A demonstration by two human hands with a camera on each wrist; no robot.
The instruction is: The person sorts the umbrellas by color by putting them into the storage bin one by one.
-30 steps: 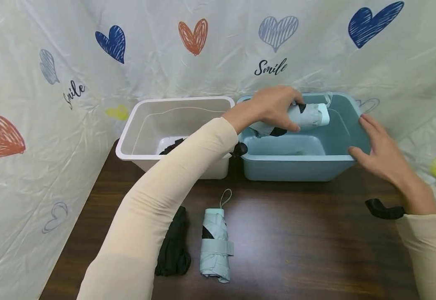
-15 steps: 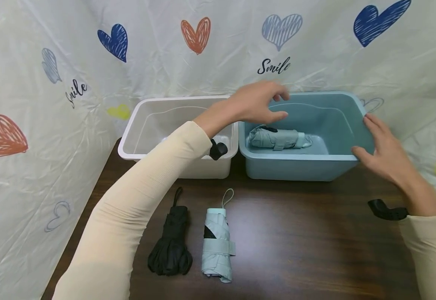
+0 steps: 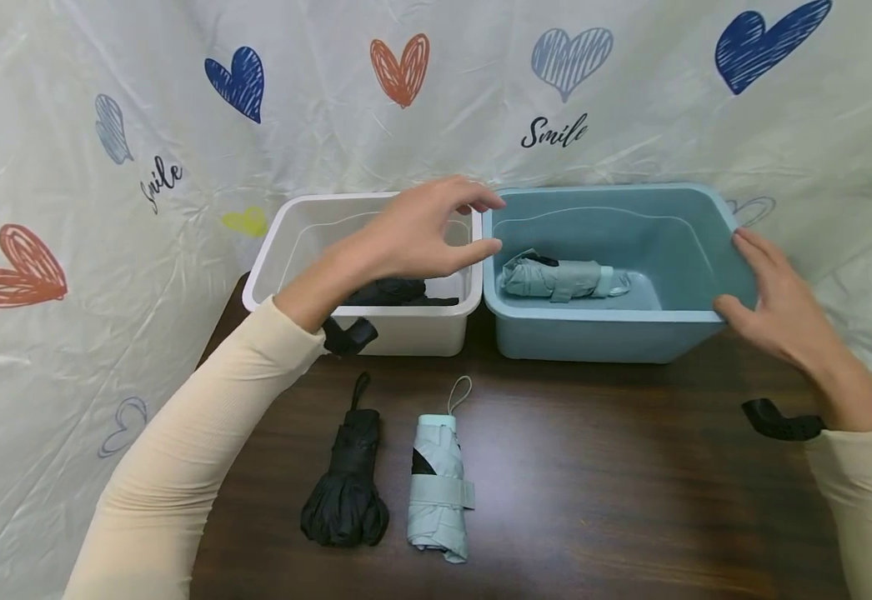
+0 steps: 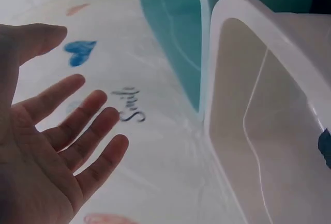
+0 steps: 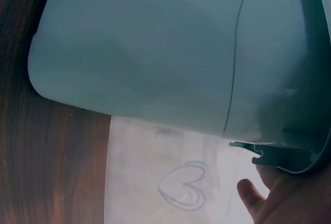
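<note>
My left hand [image 3: 428,229] is over the white bin [image 3: 364,310], fingers spread and loosely bent, holding nothing; the left wrist view shows its bare palm. With my right hand [image 3: 784,304] I grip the right end of the blue bin [image 3: 593,335], thumb at the near corner and fingers along the rim. Inside the blue bin lies a folded pale blue umbrella [image 3: 565,279]. A dark folded umbrella [image 3: 391,292] lies in the white bin, partly hidden by my left hand. On the table, a black folded umbrella [image 3: 346,483] lies beside another pale blue umbrella [image 3: 439,492].
Both bins stand side by side at the back of the dark wooden table [image 3: 593,483]. Behind them hangs a white sheet [image 3: 316,100] printed with hearts and lettering. A black strap [image 3: 781,419] is on my right wrist, another [image 3: 349,336] on my left.
My left hand let go of a pale blue umbrella, which dropped onto the blue bin's floor. The hand then moved left over the white bin. My right hand stayed at the blue bin's rim.
</note>
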